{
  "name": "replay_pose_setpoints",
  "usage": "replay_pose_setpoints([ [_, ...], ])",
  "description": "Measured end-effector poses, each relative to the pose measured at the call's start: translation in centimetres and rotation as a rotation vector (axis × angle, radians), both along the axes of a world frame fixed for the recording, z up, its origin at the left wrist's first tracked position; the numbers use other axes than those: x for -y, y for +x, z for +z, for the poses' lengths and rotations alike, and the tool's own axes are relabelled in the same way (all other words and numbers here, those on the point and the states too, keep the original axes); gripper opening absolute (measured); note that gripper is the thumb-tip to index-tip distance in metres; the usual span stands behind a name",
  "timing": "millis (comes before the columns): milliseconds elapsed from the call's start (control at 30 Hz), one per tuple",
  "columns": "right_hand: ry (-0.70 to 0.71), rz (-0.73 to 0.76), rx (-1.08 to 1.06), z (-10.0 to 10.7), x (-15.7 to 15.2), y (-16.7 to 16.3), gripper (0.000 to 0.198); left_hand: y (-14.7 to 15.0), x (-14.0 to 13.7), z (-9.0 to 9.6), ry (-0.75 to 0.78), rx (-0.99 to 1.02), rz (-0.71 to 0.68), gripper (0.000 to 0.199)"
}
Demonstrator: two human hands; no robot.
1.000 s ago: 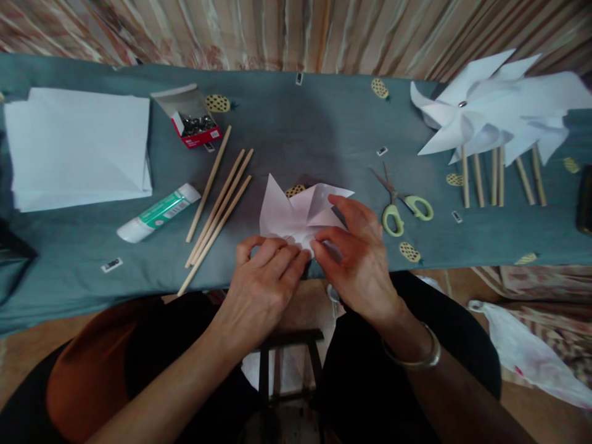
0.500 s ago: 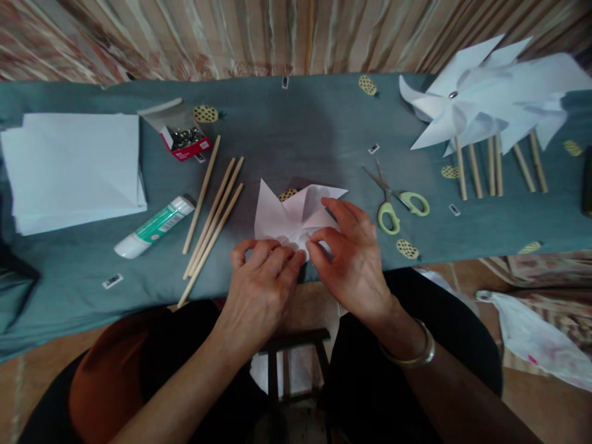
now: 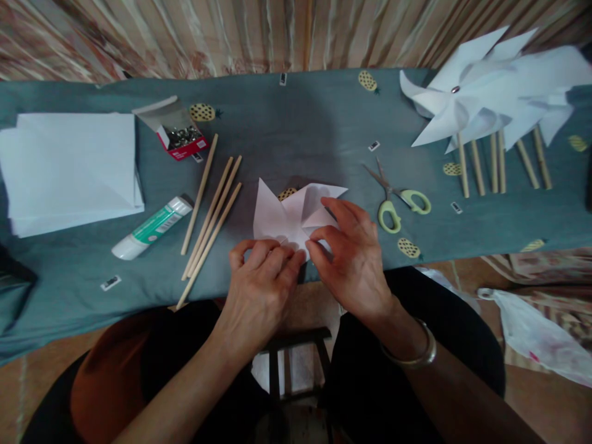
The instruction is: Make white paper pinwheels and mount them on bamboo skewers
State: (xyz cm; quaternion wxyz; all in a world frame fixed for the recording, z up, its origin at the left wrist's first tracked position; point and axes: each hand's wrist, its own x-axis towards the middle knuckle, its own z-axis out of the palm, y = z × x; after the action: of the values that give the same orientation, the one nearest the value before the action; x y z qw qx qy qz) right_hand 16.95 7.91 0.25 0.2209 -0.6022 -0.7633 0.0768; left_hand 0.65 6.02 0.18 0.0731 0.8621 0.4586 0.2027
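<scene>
A white paper pinwheel (image 3: 290,216), cut and partly folded, lies at the near edge of the cloth-covered table between my hands. My left hand (image 3: 264,274) is closed on its near edge, fingers curled over the paper and hiding part of it. With thumb and forefinger close together, my right hand (image 3: 349,259) grips a folded flap on the right side; the other fingers rest farther up the paper. Green-handled scissors (image 3: 391,194) lie spread to the right of my right hand. Several wooden sticks (image 3: 210,216) lie left of my left hand.
At the left are a stack of white paper (image 3: 74,166), a glue stick (image 3: 152,228) and an open red box (image 3: 185,145) of small metal pins. Several finished pinwheels on sticks (image 3: 490,98) are piled at the far right. The table edge (image 3: 217,295) runs close to my lap.
Both hands stay on the paper in almost the same pose. The view has shifted very slightly; nothing was taken up or let go.
</scene>
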Motion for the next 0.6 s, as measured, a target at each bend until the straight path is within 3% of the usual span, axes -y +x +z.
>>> replay_pose_setpoints([
  [600,0.14,0.12,0.103,-0.64,0.39,-0.04,0.02,0.02,-0.01,-0.06,0.0,-0.02,0.003,0.021],
])
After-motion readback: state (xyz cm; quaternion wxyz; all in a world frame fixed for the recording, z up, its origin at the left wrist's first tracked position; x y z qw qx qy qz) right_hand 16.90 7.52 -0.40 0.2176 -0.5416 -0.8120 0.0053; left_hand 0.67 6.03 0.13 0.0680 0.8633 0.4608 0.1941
